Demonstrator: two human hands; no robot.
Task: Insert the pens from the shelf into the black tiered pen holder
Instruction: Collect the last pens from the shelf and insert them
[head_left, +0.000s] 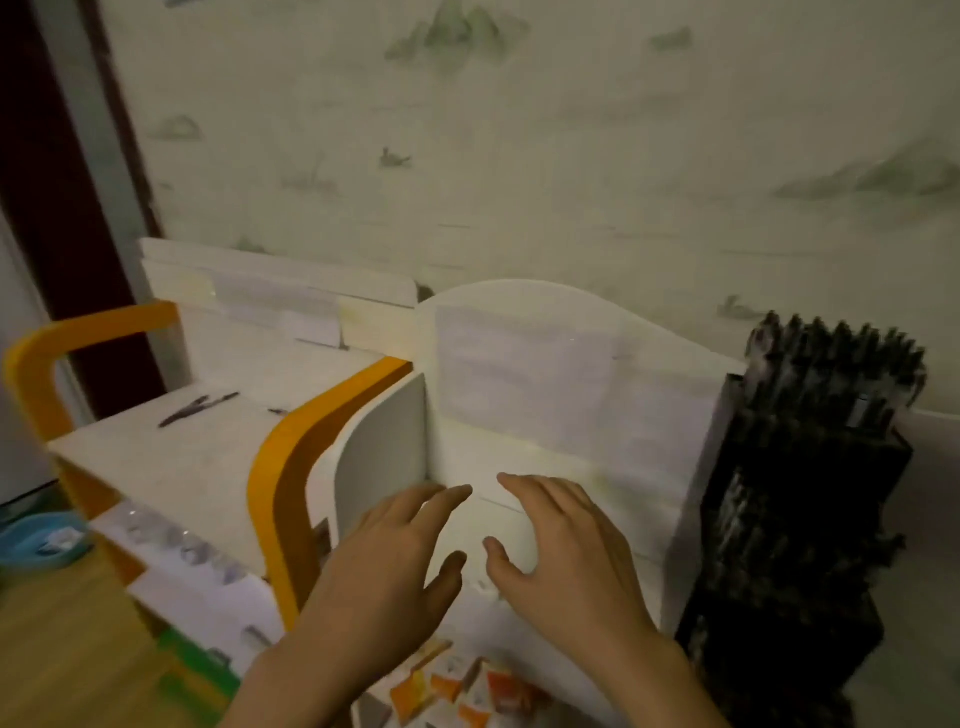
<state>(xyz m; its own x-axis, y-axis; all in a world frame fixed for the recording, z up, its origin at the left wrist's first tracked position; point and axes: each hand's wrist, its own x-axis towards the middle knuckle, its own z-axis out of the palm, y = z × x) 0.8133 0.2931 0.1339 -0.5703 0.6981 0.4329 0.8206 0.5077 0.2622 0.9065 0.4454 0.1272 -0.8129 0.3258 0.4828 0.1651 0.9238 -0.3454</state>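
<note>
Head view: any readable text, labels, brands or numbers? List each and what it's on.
None readable.
Orange and white pack at the bottom edge: printed pattern, blurred, no letters legible.
Black tiered pen holder: no label visible.
White shelf and the dark pens on it: no markings legible.
Wallpaper: painted landscape motifs only, no writing.

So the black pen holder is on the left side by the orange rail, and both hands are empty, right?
Not quite. The head view shows the black pen holder on the right side, against the wall, far from the orange rail. The rest is right: the left hand and the right hand are both empty, fingers spread.
</note>
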